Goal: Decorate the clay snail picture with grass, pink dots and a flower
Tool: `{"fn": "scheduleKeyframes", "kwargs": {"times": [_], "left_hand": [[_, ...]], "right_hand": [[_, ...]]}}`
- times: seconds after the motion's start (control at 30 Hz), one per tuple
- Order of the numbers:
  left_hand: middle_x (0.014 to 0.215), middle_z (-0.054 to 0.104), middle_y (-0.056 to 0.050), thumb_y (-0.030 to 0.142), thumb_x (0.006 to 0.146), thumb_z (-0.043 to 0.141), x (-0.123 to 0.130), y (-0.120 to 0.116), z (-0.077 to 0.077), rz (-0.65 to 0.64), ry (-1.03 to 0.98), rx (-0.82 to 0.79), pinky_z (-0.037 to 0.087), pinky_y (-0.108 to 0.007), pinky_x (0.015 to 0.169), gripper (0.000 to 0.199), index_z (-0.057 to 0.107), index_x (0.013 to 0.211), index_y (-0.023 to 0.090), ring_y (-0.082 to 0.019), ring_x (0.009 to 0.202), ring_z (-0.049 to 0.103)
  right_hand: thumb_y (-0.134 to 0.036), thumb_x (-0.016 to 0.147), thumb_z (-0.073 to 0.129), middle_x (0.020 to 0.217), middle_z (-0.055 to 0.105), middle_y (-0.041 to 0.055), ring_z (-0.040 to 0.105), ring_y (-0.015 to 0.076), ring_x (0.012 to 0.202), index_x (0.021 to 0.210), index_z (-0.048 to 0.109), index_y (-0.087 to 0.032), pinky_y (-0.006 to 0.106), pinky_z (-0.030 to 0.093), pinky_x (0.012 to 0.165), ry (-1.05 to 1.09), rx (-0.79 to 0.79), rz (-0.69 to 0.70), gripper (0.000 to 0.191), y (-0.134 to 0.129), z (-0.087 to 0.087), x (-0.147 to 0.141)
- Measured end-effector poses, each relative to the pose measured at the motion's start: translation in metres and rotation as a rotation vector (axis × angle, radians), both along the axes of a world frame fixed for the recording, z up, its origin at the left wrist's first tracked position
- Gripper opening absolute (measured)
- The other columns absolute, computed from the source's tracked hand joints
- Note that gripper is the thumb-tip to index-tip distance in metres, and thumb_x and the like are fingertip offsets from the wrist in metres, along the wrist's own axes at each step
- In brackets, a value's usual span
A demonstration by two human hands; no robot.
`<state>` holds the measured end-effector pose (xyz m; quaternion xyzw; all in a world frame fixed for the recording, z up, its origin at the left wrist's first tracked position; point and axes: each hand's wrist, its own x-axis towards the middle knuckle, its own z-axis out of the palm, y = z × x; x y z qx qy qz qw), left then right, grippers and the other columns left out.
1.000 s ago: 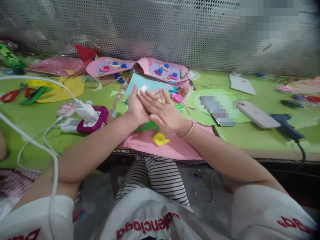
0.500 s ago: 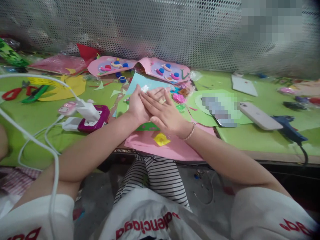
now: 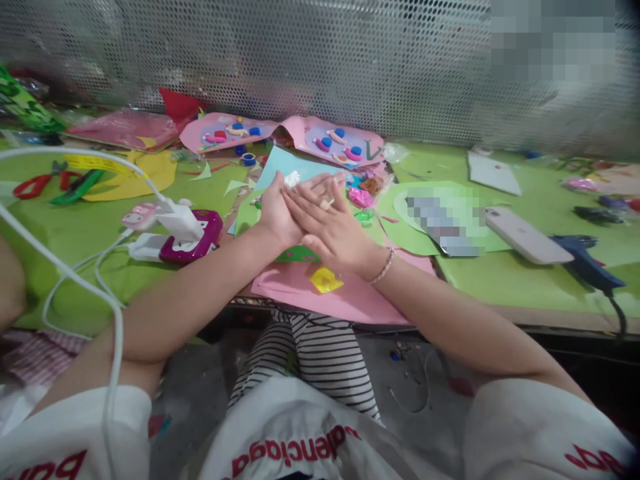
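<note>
Green-covered worktop (image 3: 505, 287), cluttered; perforated metal screen (image 3: 300, 60) upright along its far side.

Small pale piece (image 3: 327, 204): one, showing between the fingers of the right hand, over the left hand; too small to identify. Left hand (image 3: 280, 215): palm up, fingers extended. Right hand (image 3: 330, 230): palm down across it, fingers flat, the two pressed together; whatever else lies between them is hidden. Bracelet (image 3: 384, 265): one, on the right wrist.

Beneath and about the hands: light blue sheet (image 3: 280, 162), on the far side; pink sheet (image 3: 373, 297), on the near side, bearing one yellow packet (image 3: 327, 281). Just right of the hands: bright pink lump (image 3: 360, 197), with a brown lump (image 3: 371, 186) beyond it.

Farther off: pink card (image 3: 295, 133), carrying small figures with blue parts.

Right side: light green sheet (image 3: 383, 227); pale phone (image 3: 527, 237), back up; dark blue glue gun (image 3: 593, 265), beside the phone; white card (image 3: 494, 173), farther back.

Left side: magenta socket block (image 3: 213, 230) with white plugs (image 3: 181, 223) and cables; yellow paper (image 3: 159, 179); red-handled tool (image 3: 33, 187); green-handled tool (image 3: 75, 192).

Near edge, below: striped trousers (image 3: 333, 363).
</note>
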<state>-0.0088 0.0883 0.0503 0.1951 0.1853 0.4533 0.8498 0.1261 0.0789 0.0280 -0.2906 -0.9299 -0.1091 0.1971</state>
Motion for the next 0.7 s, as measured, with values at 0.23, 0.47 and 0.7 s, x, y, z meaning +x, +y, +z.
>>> {"fn": "scheduleKeyframes", "kwargs": {"times": [0.23,0.47,0.7], "left_hand": [[0.141,0.036,-0.02,0.064,0.087,0.005,-0.0043,0.0037,-0.0029,0.031,-0.004,0.074,0.028,-0.042,0.107,0.085,0.024,0.139,-0.001,-0.028,0.134,0.03],[0.144,0.033,-0.019,0.067,0.085,0.006,-0.0067,0.0033,-0.0027,-0.023,-0.05,0.086,0.027,-0.048,0.107,0.085,0.021,0.141,0.004,-0.032,0.133,0.031],[0.142,0.035,-0.02,0.066,0.086,0.005,-0.0063,0.0044,-0.0034,-0.04,-0.032,0.096,0.021,-0.046,0.11,0.086,0.022,0.14,0.002,-0.03,0.134,0.028]], "right_hand": [[-0.05,0.093,0.0,0.15,0.021,0.0067,0.016,0.0209,0.14,0.144,0.017,-0.01,0.051,-0.01,0.112,-0.069,0.02,-0.033,0.067,-0.0025,0.0052,0.0011],[-0.051,0.093,0.002,0.15,0.02,0.0073,0.016,0.0223,0.14,0.145,0.013,-0.012,0.056,-0.008,0.111,-0.032,0.024,-0.06,0.066,-0.0029,0.0049,0.001],[-0.049,0.094,0.003,0.15,0.02,0.0092,0.017,0.0222,0.14,0.146,0.011,-0.012,0.055,-0.006,0.111,-0.007,0.01,-0.069,0.064,-0.004,0.0045,-0.0004]]}}
